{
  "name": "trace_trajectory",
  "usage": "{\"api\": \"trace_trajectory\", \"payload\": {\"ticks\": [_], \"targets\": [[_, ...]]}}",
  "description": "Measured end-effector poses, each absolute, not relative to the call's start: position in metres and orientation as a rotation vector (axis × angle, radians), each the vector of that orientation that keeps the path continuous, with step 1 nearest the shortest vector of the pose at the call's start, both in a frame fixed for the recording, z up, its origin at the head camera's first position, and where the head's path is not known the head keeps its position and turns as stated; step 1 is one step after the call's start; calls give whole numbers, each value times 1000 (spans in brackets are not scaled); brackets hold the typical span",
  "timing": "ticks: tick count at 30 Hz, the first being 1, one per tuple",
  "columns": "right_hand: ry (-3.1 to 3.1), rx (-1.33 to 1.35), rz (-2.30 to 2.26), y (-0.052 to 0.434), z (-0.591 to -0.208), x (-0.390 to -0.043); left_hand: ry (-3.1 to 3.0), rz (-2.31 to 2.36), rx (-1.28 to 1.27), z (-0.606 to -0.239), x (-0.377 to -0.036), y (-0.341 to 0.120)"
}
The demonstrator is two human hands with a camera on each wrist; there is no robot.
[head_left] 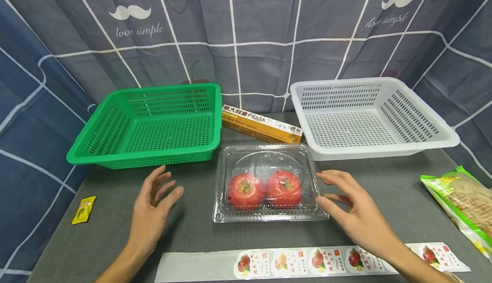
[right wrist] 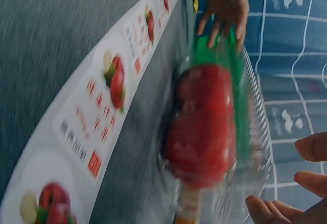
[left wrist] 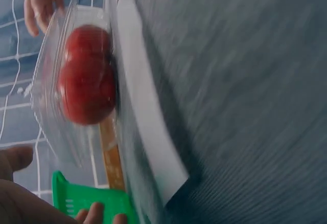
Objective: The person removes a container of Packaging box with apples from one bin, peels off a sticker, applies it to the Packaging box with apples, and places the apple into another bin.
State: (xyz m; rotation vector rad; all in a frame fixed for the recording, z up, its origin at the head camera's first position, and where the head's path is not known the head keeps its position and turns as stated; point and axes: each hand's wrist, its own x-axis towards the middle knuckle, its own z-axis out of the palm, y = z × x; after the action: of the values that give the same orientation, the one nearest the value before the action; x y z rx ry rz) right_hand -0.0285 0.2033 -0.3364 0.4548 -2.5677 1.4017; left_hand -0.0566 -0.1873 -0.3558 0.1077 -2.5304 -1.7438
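Note:
A clear lidded plastic container [head_left: 269,214] stands on the dark cloth with two red tomatoes [head_left: 283,189] inside. Its lid looks closed over them. My right hand [head_left: 355,208] is at the container's right edge, thumb and fingers spread apart; whether the fingertips touch the plastic, I cannot tell. To the left of the container, my left hand [head_left: 151,210] hovers with relaxed fingers and holds nothing. The left wrist view shows the tomatoes [left wrist: 88,89] through the container's side.
Behind are a green basket [head_left: 173,135], a pasta box [head_left: 261,125] and a white basket [head_left: 353,129]. A strip of fruit stickers [head_left: 288,262] lies along the front. On the left is a small yellow packet [head_left: 83,210]; a green-edged food bag [head_left: 467,206] is at right.

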Motion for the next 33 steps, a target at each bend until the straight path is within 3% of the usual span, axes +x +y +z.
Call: {"api": "trace_trajectory", "payload": {"ticks": [5,12,19,28,33], "targets": [[-2494,523,1348,195,-333,-13,-2703,-1696,-42,-362,-37,-178],[-2426,590,1325,188,-329,2,-2816,-1745,-23,-368,-23,-169],[-2373,901,1604,180,-337,5,-2919,-1757,-77,-373,-14,-166],[-2474,1071,1978,142,-362,-1,-2964,-1449,-583,-393,-6,-169],[-2548,1091,2118,121,-378,-7,-2910,-1238,-736,-398,-6,-166]]}}
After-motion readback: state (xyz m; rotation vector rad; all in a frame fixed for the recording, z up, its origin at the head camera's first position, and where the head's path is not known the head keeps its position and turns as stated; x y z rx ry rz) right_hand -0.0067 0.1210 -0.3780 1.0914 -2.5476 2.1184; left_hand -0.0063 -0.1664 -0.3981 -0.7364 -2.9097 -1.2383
